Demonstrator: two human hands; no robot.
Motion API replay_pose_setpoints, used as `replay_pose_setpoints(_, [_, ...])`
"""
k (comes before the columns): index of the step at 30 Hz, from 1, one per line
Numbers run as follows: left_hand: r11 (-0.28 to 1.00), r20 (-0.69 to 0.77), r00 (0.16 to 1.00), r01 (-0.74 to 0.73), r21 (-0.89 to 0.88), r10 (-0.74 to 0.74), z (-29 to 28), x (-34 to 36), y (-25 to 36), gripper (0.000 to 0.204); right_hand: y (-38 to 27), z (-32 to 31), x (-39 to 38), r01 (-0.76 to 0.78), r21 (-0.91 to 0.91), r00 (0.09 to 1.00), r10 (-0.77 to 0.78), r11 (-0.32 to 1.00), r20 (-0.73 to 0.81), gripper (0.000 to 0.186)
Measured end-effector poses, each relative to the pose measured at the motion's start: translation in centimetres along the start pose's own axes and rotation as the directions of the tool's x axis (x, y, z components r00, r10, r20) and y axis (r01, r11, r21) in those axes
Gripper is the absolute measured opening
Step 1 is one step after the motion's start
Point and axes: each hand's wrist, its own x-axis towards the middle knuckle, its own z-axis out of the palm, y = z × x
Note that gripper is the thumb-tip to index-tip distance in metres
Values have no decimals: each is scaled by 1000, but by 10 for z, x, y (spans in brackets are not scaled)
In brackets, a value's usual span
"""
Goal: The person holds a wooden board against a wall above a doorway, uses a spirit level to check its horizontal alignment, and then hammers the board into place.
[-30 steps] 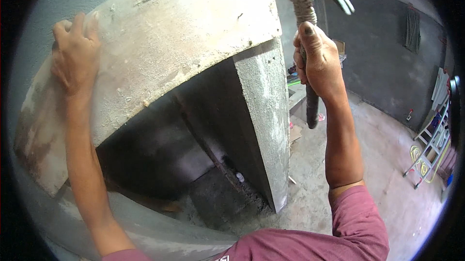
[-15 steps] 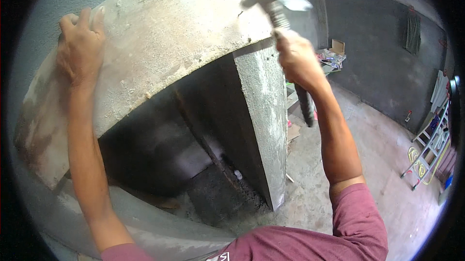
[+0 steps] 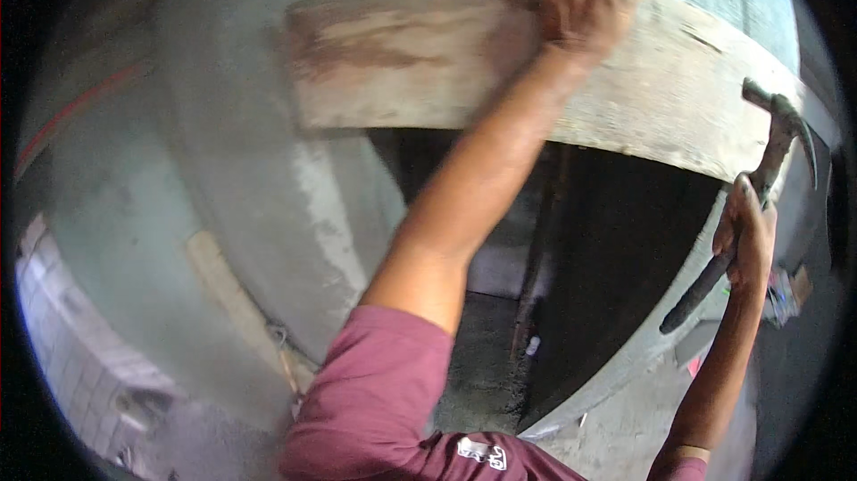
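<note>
- At the far left of the frame a grey wall (image 3: 178, 168) curved down to a pale strip of tiles (image 3: 62, 347) in the lower left corner.
- A thin wood strip (image 3: 237, 302) lay slanted against the wall, left of centre.
- Across the top, from upper centre to upper right, ran a wide board (image 3: 428, 52), stained brown at its left end, spanning a dark opening (image 3: 607, 267) below it.
- The left hand (image 3: 585, 3) was at top centre, fingers spread flat against the board's upper edge, pressing it rather than pinching it; its forearm rose from the maroon sleeve (image 3: 375, 401) at the bottom centre.
- At the right of the frame the right hand (image 3: 745, 240) was wrapped tight round the handle of a hammer (image 3: 759, 186).
- The hammer's claw head sat at the upper right, just beside the board's right end; whether it touched the board could not be told.
- Its dark grip stuck out below the fist, toward the lower right.
</note>
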Motion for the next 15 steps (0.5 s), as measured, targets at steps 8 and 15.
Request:
replay_pose_setpoints(8, [994,-197,977,63,-88,-79,13,-5,-25,32,-15,132,61,-16,91,996,24,996,-88,32])
replay_pose_setpoints(15, [975,-292,948,66,-214,-128,4,-12,-17,28,0,125,72,32,127,988,-12,991,-155,31])
